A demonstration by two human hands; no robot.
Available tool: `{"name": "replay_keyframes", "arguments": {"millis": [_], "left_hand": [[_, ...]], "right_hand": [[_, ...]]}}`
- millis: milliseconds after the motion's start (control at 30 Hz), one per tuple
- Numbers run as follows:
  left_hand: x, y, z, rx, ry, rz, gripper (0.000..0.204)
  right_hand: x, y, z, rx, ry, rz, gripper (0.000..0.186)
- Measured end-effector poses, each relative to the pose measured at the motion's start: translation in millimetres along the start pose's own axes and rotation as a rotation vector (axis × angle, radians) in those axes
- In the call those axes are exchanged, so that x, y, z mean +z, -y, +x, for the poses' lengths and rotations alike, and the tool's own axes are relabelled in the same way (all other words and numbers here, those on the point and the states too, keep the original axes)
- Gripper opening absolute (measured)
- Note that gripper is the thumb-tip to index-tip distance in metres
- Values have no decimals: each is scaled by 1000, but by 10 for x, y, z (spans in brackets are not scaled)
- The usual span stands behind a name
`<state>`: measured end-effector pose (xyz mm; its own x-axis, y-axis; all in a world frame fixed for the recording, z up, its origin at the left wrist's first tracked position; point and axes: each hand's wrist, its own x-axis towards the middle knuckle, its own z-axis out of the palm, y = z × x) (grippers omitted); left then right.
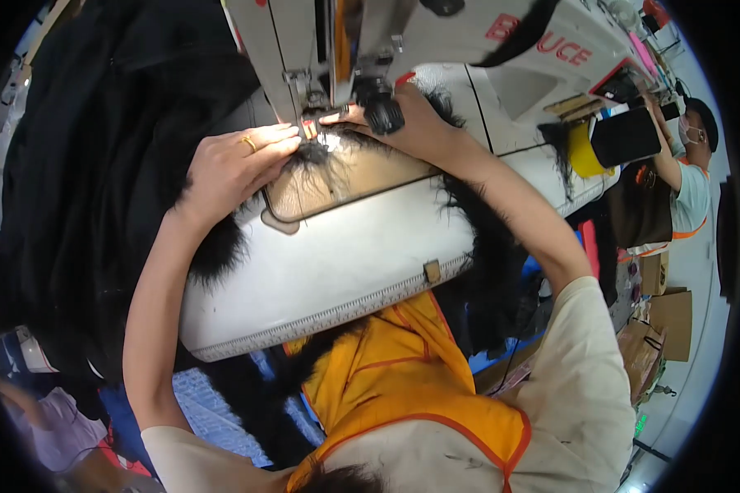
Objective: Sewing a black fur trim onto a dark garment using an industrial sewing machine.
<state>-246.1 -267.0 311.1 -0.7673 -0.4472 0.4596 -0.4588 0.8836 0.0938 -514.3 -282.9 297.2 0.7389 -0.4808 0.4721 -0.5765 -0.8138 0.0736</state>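
Note:
Black furry trim (319, 158) lies under the needle area of a white sewing machine (460, 41). My left hand (242, 166) bends over the trim just left of the presser foot (308, 127), its fingertips pressed together on it. From the other side my right hand (415, 123) grips the trim close to the foot, its fingers partly hidden by a black knob (381, 107). A small lamp lights the fur between both hands. More fur hangs below each wrist, over the table's front. Black fabric (99, 181) spreads beyond my left arm.
A ruler strip (321, 314) edges the white machine table (345, 255), with a small tan block (432, 271) on it. At the right stand a yellow-and-black cylinder (588, 149) and cardboard boxes (670, 323). Co-workers (692, 193) are at the far right and lower left.

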Motion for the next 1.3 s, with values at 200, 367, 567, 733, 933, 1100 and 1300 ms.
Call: {"name": "replay_keyframes", "arguments": {"millis": [200, 367, 567, 733, 933, 1100, 1300], "left_hand": [[-81, -503, -41, -222, -50, -332, 29], [-48, -564, 80, -377, -20, -128, 32], [-69, -637, 77, -645, -144, -429, 29], [-79, -609, 33, -288, -47, -30, 27], [69, -675, 97, -285, -95, 85, 28], [61, -675, 33, -464, -120, -107, 31], [-166, -481, -146, -45, 57, 98, 27]], "right_hand": [[-201, 595, -112, 199, -71, 186, 30], [-273, 655, 19, 356, 98, 288, 18], [-102, 722, 166, 1020, 228, 1547, 27], [-404, 554, 33, 928, 465, 1528, 34], [-211, 688, -78, 303, -62, 445, 40], [-75, 641, -7, 187, -50, 239, 26], [-33, 556, 6, -104, -122, 79, 15]]}}
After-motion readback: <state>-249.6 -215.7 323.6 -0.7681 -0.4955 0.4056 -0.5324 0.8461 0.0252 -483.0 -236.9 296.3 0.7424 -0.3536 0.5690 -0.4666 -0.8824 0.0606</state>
